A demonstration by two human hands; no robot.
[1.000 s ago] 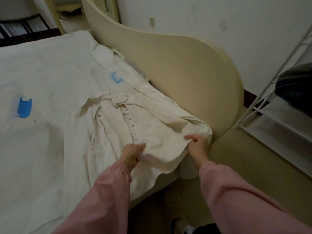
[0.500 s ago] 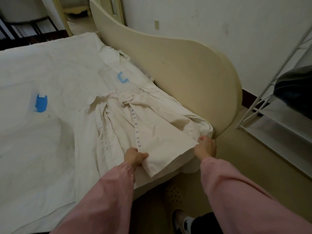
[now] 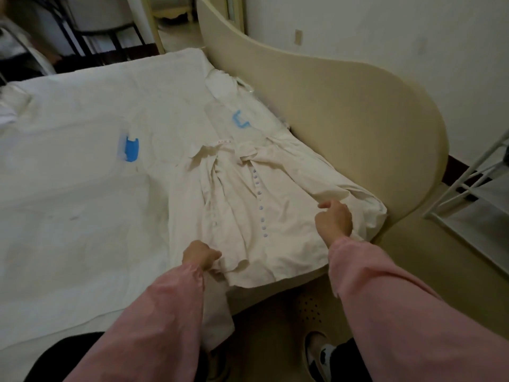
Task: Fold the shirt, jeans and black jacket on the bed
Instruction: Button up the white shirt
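A: Before you the shirt lies on the bed, along its right side. The collar is away from you and the hem hangs over the near edge.

B: Just right of it stands the bed's board.

A: Your left hand grips the hem at the near left. Your right hand grips the cloth further right, near the board.

B: One tape mark sits on the sheet left of the collar, another tape mark behind it. A rack stands on the floor beyond the board, at your far right.
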